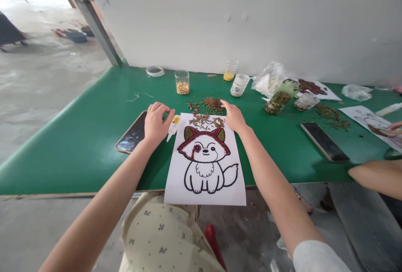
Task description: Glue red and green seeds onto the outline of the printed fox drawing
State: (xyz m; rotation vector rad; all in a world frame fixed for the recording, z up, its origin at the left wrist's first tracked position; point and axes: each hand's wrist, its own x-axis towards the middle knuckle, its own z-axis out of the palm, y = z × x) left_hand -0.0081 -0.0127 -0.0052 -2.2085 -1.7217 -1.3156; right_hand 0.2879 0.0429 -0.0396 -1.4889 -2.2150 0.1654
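A white sheet (pixel 205 198) with a line-drawn fox-like animal lies before me, its lower end over the table's front edge. Dark red beans fill its head band and one eye patch; green ones fill the ears. My left hand (pixel 157 123), curled with thumb and finger brought together, is above a phone (pixel 132 134). Just right of it lies a white glue bottle (pixel 173 129) with a yellow label. My right hand (pixel 233 116) has its fingers apart at the edge of a pile of mixed beans (pixel 212 103). Loose green beans (pixel 201 120) lie over the sheet's top.
Behind are a tub of corn kernels (pixel 182 85), a clear cup (pixel 240 85) and a yellow-bottomed container (pixel 228 76). To the right lie a tilted jar (pixel 282 96), a plastic bag (pixel 269 78) and another phone (pixel 324 142). Another person's hand (pixel 392 129) is at a second drawing (pixel 361 115).
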